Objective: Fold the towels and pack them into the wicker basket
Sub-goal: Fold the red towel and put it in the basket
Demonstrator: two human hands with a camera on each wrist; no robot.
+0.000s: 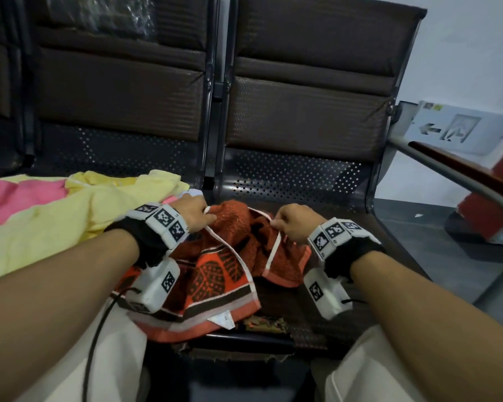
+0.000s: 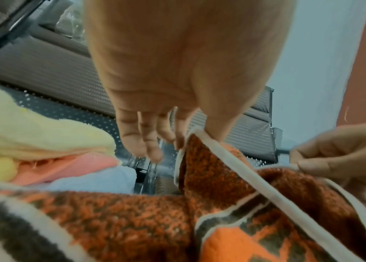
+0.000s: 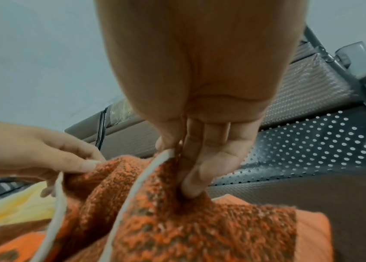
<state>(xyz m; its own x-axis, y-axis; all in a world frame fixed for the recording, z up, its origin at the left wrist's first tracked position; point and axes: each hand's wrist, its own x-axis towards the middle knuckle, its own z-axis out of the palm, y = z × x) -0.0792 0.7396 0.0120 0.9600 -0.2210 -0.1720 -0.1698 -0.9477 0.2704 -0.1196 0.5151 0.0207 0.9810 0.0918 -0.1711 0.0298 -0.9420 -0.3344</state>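
I have the orange towel (image 1: 215, 274) bunched on the right-hand seat (image 1: 317, 181) in front of me, part of it draped toward my lap at 6 o'clock. My left hand (image 1: 193, 213) pinches the towel's white hem at about 11 o'clock of the heap, thumb and forefinger closed on the edge while the other fingers hang loose in the left wrist view. My right hand (image 1: 295, 221) pinches the same white hem at about 1 o'clock, fingers curled into the pile. Both corners are lifted a little above the seat, the hem sagging between them. At 9 o'clock a heap of yellow and pink towels (image 1: 55, 216) lies on the neighbouring seat, just beside my left wrist. I cannot see the basket
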